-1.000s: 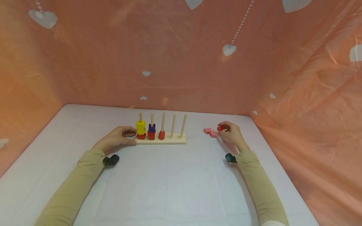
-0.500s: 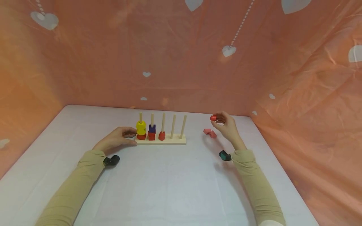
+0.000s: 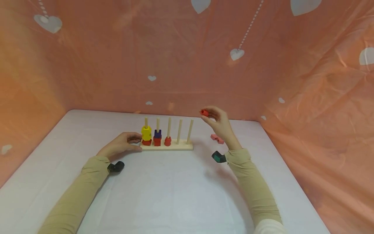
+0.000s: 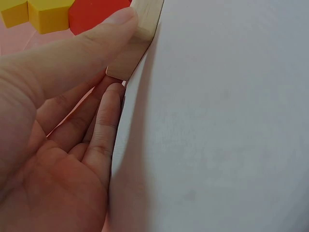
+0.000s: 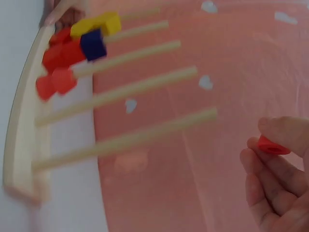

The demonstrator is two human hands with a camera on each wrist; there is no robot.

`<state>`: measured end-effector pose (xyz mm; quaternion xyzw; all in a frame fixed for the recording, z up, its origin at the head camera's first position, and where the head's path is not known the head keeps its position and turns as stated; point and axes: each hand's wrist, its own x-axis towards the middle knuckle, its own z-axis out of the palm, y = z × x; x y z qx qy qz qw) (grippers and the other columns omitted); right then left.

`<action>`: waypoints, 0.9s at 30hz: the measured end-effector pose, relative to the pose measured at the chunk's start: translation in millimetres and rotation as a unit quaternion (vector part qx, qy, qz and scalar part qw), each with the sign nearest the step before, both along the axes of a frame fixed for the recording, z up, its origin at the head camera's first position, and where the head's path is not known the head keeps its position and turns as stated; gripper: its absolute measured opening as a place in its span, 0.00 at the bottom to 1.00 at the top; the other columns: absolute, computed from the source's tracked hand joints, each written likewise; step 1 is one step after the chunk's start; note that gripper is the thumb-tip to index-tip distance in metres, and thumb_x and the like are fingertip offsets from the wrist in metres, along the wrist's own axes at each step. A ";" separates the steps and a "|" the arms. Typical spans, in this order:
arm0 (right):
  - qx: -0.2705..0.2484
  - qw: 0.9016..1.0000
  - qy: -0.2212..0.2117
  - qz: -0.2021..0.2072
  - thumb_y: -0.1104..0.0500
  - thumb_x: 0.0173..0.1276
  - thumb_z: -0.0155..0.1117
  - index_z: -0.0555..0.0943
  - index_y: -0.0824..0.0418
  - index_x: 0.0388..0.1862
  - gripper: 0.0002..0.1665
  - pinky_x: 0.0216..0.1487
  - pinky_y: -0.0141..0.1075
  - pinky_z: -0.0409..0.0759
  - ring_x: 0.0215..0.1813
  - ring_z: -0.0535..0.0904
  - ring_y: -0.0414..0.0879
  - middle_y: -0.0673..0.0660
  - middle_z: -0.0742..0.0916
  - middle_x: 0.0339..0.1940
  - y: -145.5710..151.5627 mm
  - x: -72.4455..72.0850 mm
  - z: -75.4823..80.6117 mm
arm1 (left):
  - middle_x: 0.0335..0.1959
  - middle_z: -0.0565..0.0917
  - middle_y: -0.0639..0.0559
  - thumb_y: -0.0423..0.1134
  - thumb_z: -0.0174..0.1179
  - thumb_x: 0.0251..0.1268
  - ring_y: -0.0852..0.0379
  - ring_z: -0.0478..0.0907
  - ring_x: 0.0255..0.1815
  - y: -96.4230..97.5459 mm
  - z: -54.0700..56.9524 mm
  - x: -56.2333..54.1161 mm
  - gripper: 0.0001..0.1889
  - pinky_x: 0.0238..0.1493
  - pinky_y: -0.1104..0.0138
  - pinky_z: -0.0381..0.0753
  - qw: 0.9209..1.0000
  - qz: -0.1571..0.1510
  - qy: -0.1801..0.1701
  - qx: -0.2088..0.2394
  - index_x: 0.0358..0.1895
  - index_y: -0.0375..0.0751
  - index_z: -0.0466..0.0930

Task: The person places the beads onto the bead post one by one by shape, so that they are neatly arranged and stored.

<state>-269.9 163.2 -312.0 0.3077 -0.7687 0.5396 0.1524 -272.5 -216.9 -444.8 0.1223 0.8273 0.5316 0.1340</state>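
Observation:
My left hand (image 3: pixel 122 142) grips the left end of a wooden peg board (image 3: pixel 175 147), thumb along its near side and fingers round the end. The board bears several upright pegs. Yellow beads (image 3: pixel 146 132) sit above red on the leftmost peg, a dark blue bead (image 3: pixel 157 133) above red on the second. The third peg carries red beads (image 3: pixel 168 141); the two right pegs are bare. Between thumb and fingertips, my right hand (image 3: pixel 218 122) pinches a small red bead (image 5: pixel 273 145), its hole showing in the right wrist view. It is raised to the right of the pegs.
Two pinkish-red beads (image 3: pixel 217 138) lie together on the white tabletop (image 3: pixel 163 191), right of the board. A dark camera sits at each wrist. Behind and beside the table hangs a pink-orange cloth (image 3: pixel 187 65) with white hearts.
My right hand has lifted the red bead from beside the loose beads and carried it up and left towards the pegs. The left hand keeps its place on the board.

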 end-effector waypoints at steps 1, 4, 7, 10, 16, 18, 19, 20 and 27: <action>-0.004 1.000 0.000 0.004 0.74 0.61 0.64 0.77 0.77 0.50 0.17 0.52 0.40 0.79 0.48 0.80 0.51 0.71 0.83 0.46 -4.1 0.5 1.6 | 0.64 0.70 0.37 0.41 0.73 0.52 0.41 0.67 0.64 -0.1 0.1 -0.1 0.37 0.65 0.54 0.66 1.000 -0.001 0.000 0.000 0.64 0.33 0.67; -0.025 1.000 -0.002 0.020 0.75 0.61 0.63 0.77 0.77 0.49 0.17 0.51 0.39 0.80 0.49 0.81 0.51 0.72 0.83 0.46 -16.6 1.8 6.3 | 0.63 0.70 0.37 0.41 0.73 0.51 0.41 0.68 0.64 -0.3 0.5 -0.6 0.37 0.65 0.54 0.67 1.000 -0.001 0.000 -0.001 0.64 0.33 0.67; -0.041 0.998 -0.005 0.040 0.76 0.62 0.62 0.76 0.77 0.49 0.16 0.51 0.38 0.80 0.49 0.80 0.53 0.72 0.82 0.47 -29.6 3.3 11.0 | 0.63 0.71 0.37 0.41 0.73 0.51 0.42 0.68 0.63 -0.2 0.4 -1.1 0.36 0.65 0.54 0.67 1.000 -0.001 0.002 -0.002 0.64 0.33 0.68; -0.049 0.997 -0.009 0.060 0.75 0.63 0.61 0.75 0.77 0.49 0.15 0.50 0.37 0.80 0.50 0.80 0.56 0.73 0.82 0.47 -41.7 4.4 13.7 | 0.63 0.71 0.37 0.40 0.73 0.52 0.42 0.68 0.63 0.1 0.2 -0.9 0.36 0.65 0.54 0.67 1.000 -0.001 0.004 -0.001 0.64 0.33 0.68; -0.044 0.995 -0.012 0.086 0.73 0.65 0.61 0.75 0.74 0.50 0.14 0.53 0.44 0.79 0.51 0.78 0.62 0.72 0.82 0.47 -63.8 8.3 12.3 | 0.64 0.70 0.37 0.41 0.72 0.53 0.42 0.67 0.64 0.6 -0.6 1.3 0.37 0.66 0.54 0.65 1.000 0.001 -0.007 0.004 0.65 0.34 0.67; -0.041 0.995 -0.009 0.094 0.74 0.64 0.61 0.74 0.74 0.50 0.15 0.54 0.46 0.78 0.51 0.77 0.65 0.70 0.83 0.46 -71.3 9.0 10.5 | 0.64 0.70 0.37 0.41 0.72 0.53 0.42 0.67 0.64 0.7 -0.2 1.7 0.36 0.66 0.53 0.65 1.000 0.001 -0.008 0.007 0.65 0.34 0.67; -0.040 0.994 -0.005 0.098 0.74 0.64 0.61 0.74 0.74 0.50 0.15 0.54 0.47 0.78 0.50 0.77 0.66 0.70 0.83 0.46 -74.8 9.2 9.5 | 0.64 0.70 0.37 0.41 0.72 0.53 0.42 0.67 0.64 0.8 0.1 1.7 0.36 0.66 0.53 0.65 1.000 0.002 -0.009 0.009 0.64 0.34 0.67; -0.039 0.994 -0.002 0.102 0.74 0.64 0.61 0.74 0.74 0.50 0.15 0.54 0.47 0.78 0.50 0.77 0.66 0.69 0.83 0.46 -78.3 9.3 8.4 | 0.64 0.70 0.37 0.41 0.72 0.53 0.42 0.67 0.64 0.6 0.2 1.5 0.36 0.66 0.53 0.65 1.000 0.002 -0.008 0.009 0.64 0.34 0.67; -0.037 0.994 0.001 0.102 0.73 0.65 0.61 0.75 0.74 0.50 0.14 0.54 0.48 0.76 0.47 0.80 0.53 0.68 0.84 0.44 -94.4 6.3 -4.2 | 0.63 0.71 0.38 0.42 0.72 0.52 0.42 0.68 0.64 0.3 -0.2 0.3 0.36 0.66 0.54 0.65 1.000 0.003 -0.003 0.003 0.64 0.34 0.68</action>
